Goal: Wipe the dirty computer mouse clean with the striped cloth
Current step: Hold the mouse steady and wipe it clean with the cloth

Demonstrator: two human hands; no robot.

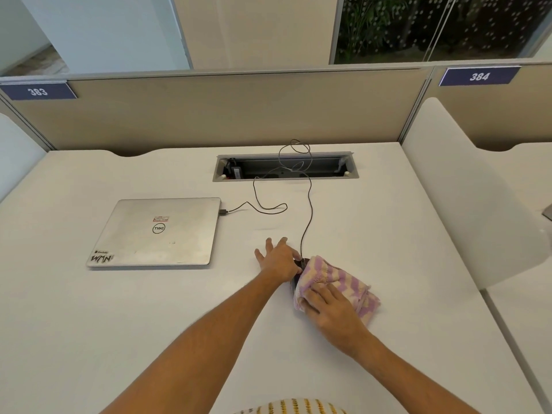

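A dark computer mouse (299,265) lies on the white desk (373,234), almost wholly covered. Only a dark sliver of it shows between my two hands. My left hand (279,259) rests against the mouse's left side, thumb on it and the other fingers spread on the desk. A purple and cream striped cloth (343,282) is draped over the mouse. My right hand (331,312) presses down on the near end of the cloth, fingers curled into the fabric. The mouse's thin cable (310,204) runs away from it toward the back of the desk.
A closed silver laptop (158,233) lies to the left, with a cable plugged into its right side. An open cable tray (285,167) is set into the desk at the back. Beige partitions close off the rear, and a white divider (466,186) stands on the right.
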